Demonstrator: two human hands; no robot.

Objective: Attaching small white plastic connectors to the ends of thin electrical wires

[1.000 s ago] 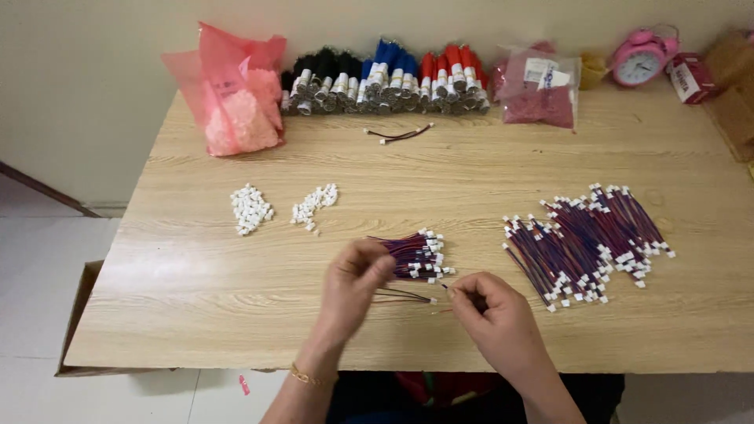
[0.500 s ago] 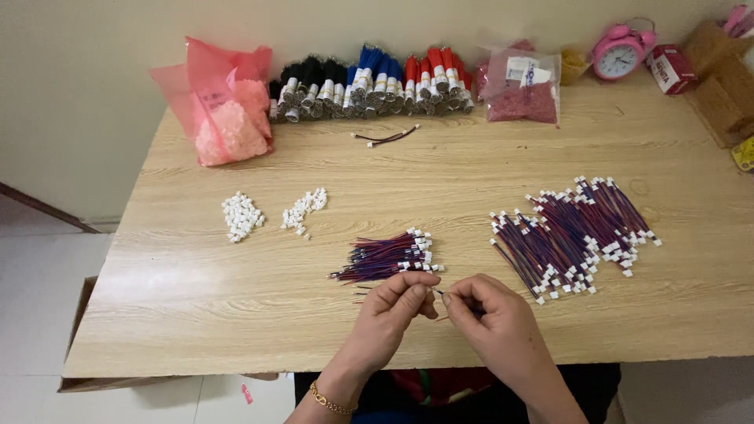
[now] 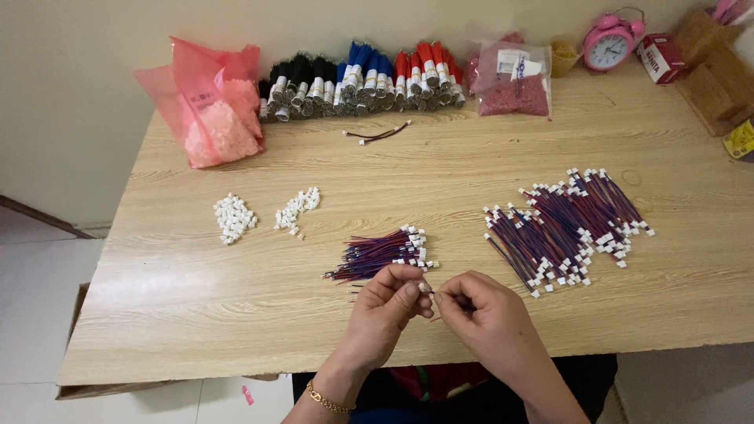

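While both hands' fingers (image 3: 408, 290) pinch one thin wire's white plastic connector (image 3: 422, 287), striped wires (image 3: 377, 255) lie beside.

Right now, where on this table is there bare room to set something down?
Bare wood lies between the pink bag and the small wire bundle, and right of the big wire pile. The back edge is crowded.

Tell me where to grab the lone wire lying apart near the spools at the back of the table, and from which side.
Grip the lone wire at mid-length, coming straight down from above. It lies flat on the table in a shallow curve, with a small white connector at each end, so its thin middle is probably the easiest spot to pinch. The spools behind it crowd the far side, so a top approach seems safest.
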